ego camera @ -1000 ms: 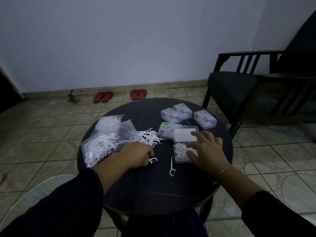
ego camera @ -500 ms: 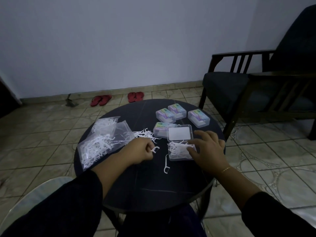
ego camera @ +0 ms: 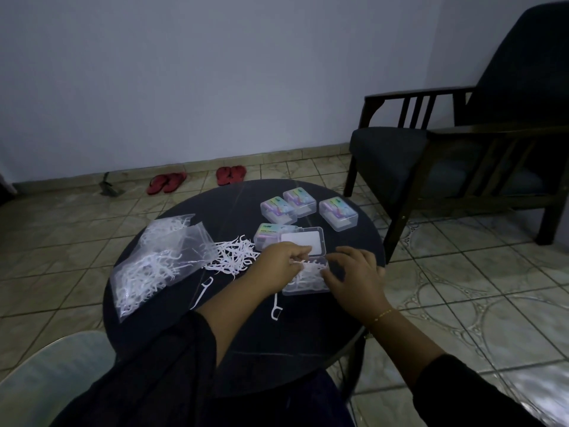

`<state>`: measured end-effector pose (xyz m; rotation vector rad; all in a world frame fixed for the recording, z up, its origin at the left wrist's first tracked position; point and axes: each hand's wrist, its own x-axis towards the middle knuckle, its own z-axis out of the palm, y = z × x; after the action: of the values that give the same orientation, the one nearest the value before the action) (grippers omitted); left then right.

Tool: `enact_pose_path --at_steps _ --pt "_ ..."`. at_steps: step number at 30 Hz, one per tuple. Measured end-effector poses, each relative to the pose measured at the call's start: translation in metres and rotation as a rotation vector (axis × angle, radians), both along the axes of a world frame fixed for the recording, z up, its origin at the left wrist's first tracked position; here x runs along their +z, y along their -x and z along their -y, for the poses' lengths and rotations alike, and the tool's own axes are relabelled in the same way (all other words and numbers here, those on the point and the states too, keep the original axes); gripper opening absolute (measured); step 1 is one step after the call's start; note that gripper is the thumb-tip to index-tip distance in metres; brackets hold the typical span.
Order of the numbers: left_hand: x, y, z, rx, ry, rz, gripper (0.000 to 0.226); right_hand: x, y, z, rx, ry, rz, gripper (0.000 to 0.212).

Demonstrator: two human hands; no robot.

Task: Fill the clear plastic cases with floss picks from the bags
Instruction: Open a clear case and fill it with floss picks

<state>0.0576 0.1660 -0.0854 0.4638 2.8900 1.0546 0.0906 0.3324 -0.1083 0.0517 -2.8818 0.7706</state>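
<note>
Head view: a round dark table (ego camera: pixel 172 306) is seen from above.
Open case (ego camera: pixel 308 277): placed near the table's right edge, lid (ego camera: pixel 303 241) folded back, floss picks inside.
Left hand (ego camera: pixel 278 266): a floss pick (ego camera: pixel 300 262) is pinched over the open case.
Right hand (ego camera: pixel 354 278): fingers are spread and rested on the case's right side.
Bags (ego camera: pixel 160 260): laid at the left, loose picks (ego camera: pixel 234 255) spilled beside them.
Closed cases (ego camera: pixel 303 208): four are grouped behind the open one.
</note>
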Motion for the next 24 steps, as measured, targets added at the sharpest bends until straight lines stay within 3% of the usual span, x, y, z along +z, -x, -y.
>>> enact_pose_path --at_steps 3,7,11,24 --pt "-0.002 -0.006 0.007 0.064 -0.051 -0.07 0.043 -0.002 0.002 0.004 0.002 0.027 0.0 0.039" --pt "-0.023 -0.021 0.01 0.339 0.036 -0.256 0.045 -0.009 0.0 0.013 0.01 0.056 0.06 0.049" --pt "-0.041 -0.033 0.001 0.524 0.158 -0.042 0.067 -0.019 -0.002 0.02 0.036 0.044 0.171 0.062" --pt "-0.054 -0.042 -0.004 0.412 0.24 -0.081 0.056 -0.02 -0.006 0.02 0.087 0.165 0.101 0.063"
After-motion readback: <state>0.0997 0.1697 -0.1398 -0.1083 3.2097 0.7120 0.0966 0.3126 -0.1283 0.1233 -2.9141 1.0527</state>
